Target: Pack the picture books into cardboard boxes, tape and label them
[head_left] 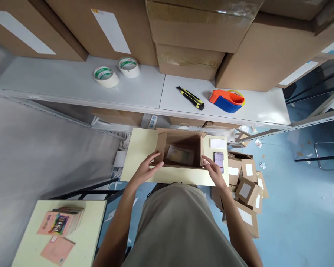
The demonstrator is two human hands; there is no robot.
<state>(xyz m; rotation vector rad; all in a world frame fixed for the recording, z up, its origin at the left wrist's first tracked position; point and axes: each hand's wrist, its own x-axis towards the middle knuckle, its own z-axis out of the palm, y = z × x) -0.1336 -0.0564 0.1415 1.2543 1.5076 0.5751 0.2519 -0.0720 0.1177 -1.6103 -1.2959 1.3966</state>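
Observation:
An open cardboard box (180, 140) stands on the pale yellow table (140, 142) in front of me, its flaps folded outward. Inside it lies a flat packet in clear wrapping (180, 155), its contents too blurred to name. At the box's near left corner is my left hand (145, 170), thumb and fingers spread apart against the left flap. My right hand (214, 172) is at the near right corner, its fingers stretched toward the box's right edge. To the right of the box are a phone (218, 161) with a lit screen and a white label stack (218, 144).
A grey shelf (80, 85) ahead carries tape rolls (105, 76), a yellow-black utility knife (190, 98), an orange-blue tape dispenser (227, 101) and large cartons (189, 29). Labelled boxes (246, 189) are piled on the floor at right. Pink books (58, 222) lie on a side table at left.

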